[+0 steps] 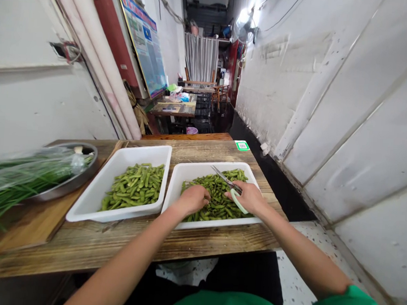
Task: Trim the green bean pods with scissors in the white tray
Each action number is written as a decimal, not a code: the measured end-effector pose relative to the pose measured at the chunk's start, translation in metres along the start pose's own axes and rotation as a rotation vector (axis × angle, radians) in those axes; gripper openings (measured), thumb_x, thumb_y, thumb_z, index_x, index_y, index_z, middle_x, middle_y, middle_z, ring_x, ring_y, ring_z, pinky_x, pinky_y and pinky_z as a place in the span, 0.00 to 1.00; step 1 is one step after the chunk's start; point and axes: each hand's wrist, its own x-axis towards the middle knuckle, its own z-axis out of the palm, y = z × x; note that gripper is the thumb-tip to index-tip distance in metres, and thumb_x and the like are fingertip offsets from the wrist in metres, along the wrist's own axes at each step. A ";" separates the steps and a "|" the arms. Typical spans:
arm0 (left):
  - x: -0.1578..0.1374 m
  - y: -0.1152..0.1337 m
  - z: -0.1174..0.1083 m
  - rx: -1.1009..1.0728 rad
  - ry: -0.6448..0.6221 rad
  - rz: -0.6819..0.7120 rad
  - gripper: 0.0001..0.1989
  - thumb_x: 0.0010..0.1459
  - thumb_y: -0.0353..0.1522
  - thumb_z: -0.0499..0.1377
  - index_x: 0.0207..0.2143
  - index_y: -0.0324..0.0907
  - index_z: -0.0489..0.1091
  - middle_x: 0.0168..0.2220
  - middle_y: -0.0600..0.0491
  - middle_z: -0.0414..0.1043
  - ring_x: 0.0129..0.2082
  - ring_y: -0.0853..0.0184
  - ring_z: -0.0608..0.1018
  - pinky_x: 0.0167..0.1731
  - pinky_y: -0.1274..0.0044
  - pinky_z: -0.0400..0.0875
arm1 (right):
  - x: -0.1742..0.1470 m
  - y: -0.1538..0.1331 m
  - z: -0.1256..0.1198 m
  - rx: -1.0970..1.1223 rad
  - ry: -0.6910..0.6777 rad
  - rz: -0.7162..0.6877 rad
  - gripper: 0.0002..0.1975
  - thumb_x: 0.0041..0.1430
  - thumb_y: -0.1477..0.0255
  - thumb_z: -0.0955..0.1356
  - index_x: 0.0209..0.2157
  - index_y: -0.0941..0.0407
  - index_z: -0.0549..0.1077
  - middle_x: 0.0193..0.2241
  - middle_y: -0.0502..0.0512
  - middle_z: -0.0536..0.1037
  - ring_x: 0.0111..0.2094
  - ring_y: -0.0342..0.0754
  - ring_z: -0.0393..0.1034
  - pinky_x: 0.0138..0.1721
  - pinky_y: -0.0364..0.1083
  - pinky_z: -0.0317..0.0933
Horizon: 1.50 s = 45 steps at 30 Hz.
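My right hand (pixel 249 196) holds a pair of scissors (pixel 223 175) by its pale green handles, the metal blades pointing up and left over the right tray. My left hand (pixel 195 198) is low over the same tray, fingers curled in against the green soybean pods (pixel 217 195); what is between them, if anything, is hidden. This white plastic tray (pixel 177 171) stands on a wooden table. Left of it, a second white tray (pixel 119 156) holds a heap of more green pods (pixel 138 185).
On the far left, long green stalks (pixel 30 177) in clear plastic rest over a metal bowl (pixel 89 163), beside a wooden board (pixel 41 229). A green QR-code card (pixel 242 146) lies at the far table edge. A white wall (pixel 333 87) runs along the right.
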 end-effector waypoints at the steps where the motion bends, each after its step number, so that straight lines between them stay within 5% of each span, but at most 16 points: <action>1: 0.005 0.000 0.004 0.067 -0.018 -0.008 0.08 0.43 0.29 0.55 0.26 0.42 0.73 0.26 0.50 0.72 0.29 0.66 0.72 0.29 0.78 0.60 | 0.000 0.000 0.000 -0.007 -0.007 -0.001 0.21 0.45 0.55 0.64 0.38 0.53 0.70 0.23 0.50 0.73 0.25 0.44 0.65 0.25 0.40 0.52; 5: 0.013 -0.002 0.016 0.169 -0.033 0.013 0.08 0.43 0.27 0.53 0.25 0.39 0.72 0.28 0.45 0.71 0.28 0.63 0.71 0.27 0.77 0.60 | -0.003 0.000 -0.002 -0.023 -0.034 -0.017 0.21 0.46 0.54 0.63 0.37 0.54 0.69 0.22 0.50 0.72 0.23 0.44 0.64 0.24 0.40 0.51; 11: 0.005 -0.009 0.016 0.078 -0.053 0.015 0.11 0.36 0.23 0.55 0.26 0.40 0.69 0.24 0.50 0.69 0.26 0.66 0.70 0.27 0.79 0.59 | -0.005 -0.003 -0.004 -0.019 -0.060 -0.055 0.21 0.47 0.55 0.63 0.38 0.54 0.69 0.23 0.51 0.72 0.24 0.44 0.64 0.25 0.40 0.51; 14: 0.002 -0.012 0.015 0.074 -0.044 -0.012 0.05 0.36 0.24 0.56 0.20 0.39 0.69 0.23 0.48 0.70 0.26 0.65 0.70 0.27 0.78 0.58 | -0.005 -0.002 -0.005 -0.018 -0.048 -0.064 0.22 0.47 0.54 0.63 0.38 0.54 0.69 0.24 0.51 0.72 0.25 0.45 0.64 0.25 0.40 0.51; 22: 0.000 -0.002 0.003 -0.621 0.282 -0.086 0.14 0.46 0.40 0.53 0.26 0.38 0.70 0.15 0.58 0.62 0.15 0.73 0.62 0.19 0.81 0.55 | -0.008 -0.010 -0.008 0.095 -0.047 -0.182 0.25 0.43 0.55 0.66 0.41 0.56 0.68 0.26 0.52 0.70 0.25 0.42 0.61 0.27 0.40 0.52; 35: -0.006 0.008 -0.002 -0.749 0.167 -0.051 0.14 0.45 0.40 0.55 0.24 0.37 0.71 0.10 0.60 0.56 0.12 0.75 0.58 0.16 0.82 0.53 | -0.006 -0.007 -0.007 0.105 -0.078 -0.249 0.27 0.43 0.56 0.66 0.43 0.58 0.68 0.26 0.53 0.69 0.26 0.43 0.61 0.28 0.41 0.53; 45: -0.006 0.008 -0.002 -0.861 0.038 -0.083 0.14 0.45 0.39 0.56 0.26 0.35 0.70 0.13 0.57 0.63 0.10 0.77 0.58 0.13 0.83 0.49 | -0.008 -0.011 -0.012 0.125 -0.157 -0.265 0.21 0.45 0.54 0.64 0.33 0.57 0.70 0.21 0.49 0.67 0.20 0.40 0.57 0.23 0.39 0.49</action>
